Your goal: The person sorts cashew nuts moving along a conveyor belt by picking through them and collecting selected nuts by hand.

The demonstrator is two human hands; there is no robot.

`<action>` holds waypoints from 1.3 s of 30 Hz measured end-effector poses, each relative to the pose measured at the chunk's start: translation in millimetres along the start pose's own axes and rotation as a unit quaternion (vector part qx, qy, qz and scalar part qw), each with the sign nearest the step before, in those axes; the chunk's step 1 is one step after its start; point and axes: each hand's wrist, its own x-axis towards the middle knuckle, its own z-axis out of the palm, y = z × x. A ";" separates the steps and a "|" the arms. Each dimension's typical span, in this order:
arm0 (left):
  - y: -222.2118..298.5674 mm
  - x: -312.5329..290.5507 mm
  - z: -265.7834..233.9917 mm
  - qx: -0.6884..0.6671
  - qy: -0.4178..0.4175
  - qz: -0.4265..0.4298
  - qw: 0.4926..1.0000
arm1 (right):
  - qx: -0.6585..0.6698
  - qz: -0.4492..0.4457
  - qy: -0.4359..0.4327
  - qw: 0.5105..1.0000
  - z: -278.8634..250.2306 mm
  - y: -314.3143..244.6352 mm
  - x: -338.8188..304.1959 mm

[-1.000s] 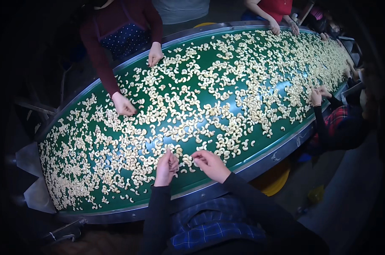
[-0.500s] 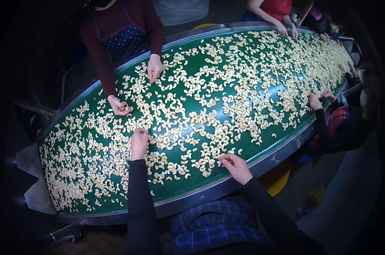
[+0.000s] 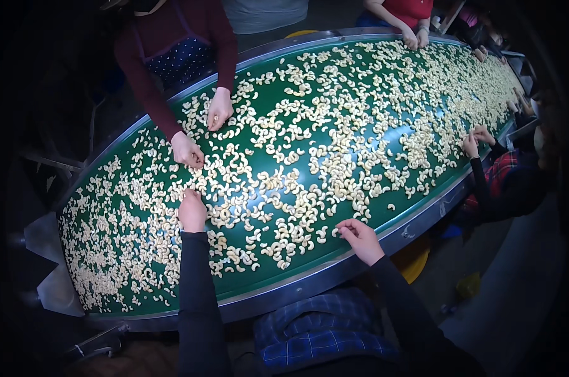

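Pale cashew nuts (image 3: 297, 217) lie scattered over a green conveyor belt (image 3: 284, 267). My left hand (image 3: 192, 210) is lowered among the nuts left of centre, its fingers curled together; whatever they hold is hidden. Near the belt's close edge, my right hand (image 3: 362, 240) has thumb and forefinger pinched at a single cashew (image 3: 335, 232). Opposite me, a co-worker's hand (image 3: 188, 151) reaches down just beyond my left hand. That person's other hand (image 3: 220, 109) holds a cashew at its fingertips, farther back.
A metal rim (image 3: 309, 286) borders the belt on my side. At the right, another worker's hands (image 3: 476, 139) meet over the near edge. Farther off, a red-clad person's hands (image 3: 416, 39) hover at the far rim. Metal chutes (image 3: 57, 294) stand at the left end.
The nuts have shifted left along the belt. My left hand moved slightly left, while my right hand moved right and up. The opposite co-worker's hands have drawn closer together.
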 end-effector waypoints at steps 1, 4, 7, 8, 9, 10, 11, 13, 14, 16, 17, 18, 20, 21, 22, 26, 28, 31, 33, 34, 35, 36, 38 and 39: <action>-0.6 -0.2 -0.3 0.001 0.000 0.001 1.000 | -0.015 0.001 0.005 1.000 -6.8 1.9 0.3; -1.5 -1.5 -4.0 -0.118 0.025 0.016 0.993 | -0.012 -0.008 0.016 1.000 -26.3 11.1 -1.9; 14.3 2.9 -4.7 -0.013 0.007 0.067 0.998 | -0.014 0.018 0.023 0.999 -44.2 17.3 0.1; 16.4 7.0 -3.0 0.008 -0.008 0.085 0.996 | -0.015 0.020 0.023 0.999 -48.4 18.4 0.4; 11.3 12.3 -3.3 0.016 -0.017 0.109 0.994 | -0.030 0.011 0.016 0.999 -52.2 12.5 1.2; 12.5 18.0 -2.5 0.019 -0.038 0.093 0.995 | -0.045 0.003 0.013 0.999 -56.3 10.4 2.8; 13.8 22.7 -1.8 0.023 -0.059 0.076 0.995 | -0.045 0.005 0.012 0.999 -60.7 10.9 4.0; 6.1 28.1 1.6 0.018 -0.065 0.073 0.995 | -0.038 0.005 0.015 0.999 -65.6 11.4 7.9; 2.1 29.3 2.6 0.011 -0.074 0.057 0.996 | -0.037 0.005 0.011 0.999 -67.4 10.8 10.4; 4.8 26.7 5.2 -0.012 -0.080 0.040 0.996 | -0.038 0.002 0.014 0.999 -73.4 12.2 12.8; 5.0 23.4 4.7 -0.010 -0.080 0.039 0.996 | -0.037 0.003 0.013 0.999 -75.7 13.2 13.0; 0.3 19.6 3.8 -0.058 -0.072 0.026 0.995 | -0.036 0.000 0.008 0.999 -77.0 14.2 13.7; -28.1 3.2 1.1 -0.141 -0.021 -0.020 0.990 | -0.030 -0.010 -0.008 0.999 -75.2 10.3 16.2; -26.9 -7.3 -0.9 -0.255 -0.049 -0.102 0.960 | -0.034 -0.012 -0.006 0.999 -78.8 10.3 15.3; -25.5 -21.9 -0.9 -0.506 -0.035 -0.187 0.841 | -0.038 -0.014 -0.006 0.999 -81.3 9.7 14.1; 31.4 -80.9 -25.7 -0.835 -0.083 -0.233 0.492 | -0.042 -0.003 0.004 0.999 -98.2 18.3 13.9; 58.0 -96.7 -30.9 -0.806 -0.068 -0.281 0.517 | -0.056 0.003 -0.011 0.998 -101.1 16.5 17.6; 49.2 -107.0 -15.7 -0.758 -0.086 -0.239 0.600 | -0.065 -0.006 -0.029 0.997 -95.3 0.5 28.2; 77.4 -101.2 -6.2 -0.313 -0.022 -0.060 0.948 | -0.063 -0.017 -0.036 0.997 -93.7 2.6 36.4; 89.7 -101.1 -10.9 -0.144 -0.055 -0.039 0.987 | -0.060 -0.028 -0.042 0.997 -94.6 2.9 39.2; 95.9 -99.7 -8.6 -0.095 -0.064 -0.046 0.992 | -0.063 -0.027 -0.039 0.997 -95.2 -1.8 39.7; 98.0 -100.5 -6.9 -0.060 -0.058 -0.032 0.996 | -0.077 -0.032 -0.048 0.995 -95.3 -7.1 39.7; 96.1 -98.9 -6.7 -0.008 -0.068 -0.026 0.997 | -0.096 -0.055 -0.045 0.993 -100.7 -7.0 40.3; 93.7 -99.2 -6.2 -0.019 -0.064 -0.021 0.998 | -0.100 -0.054 -0.040 0.993 -106.0 -5.6 38.9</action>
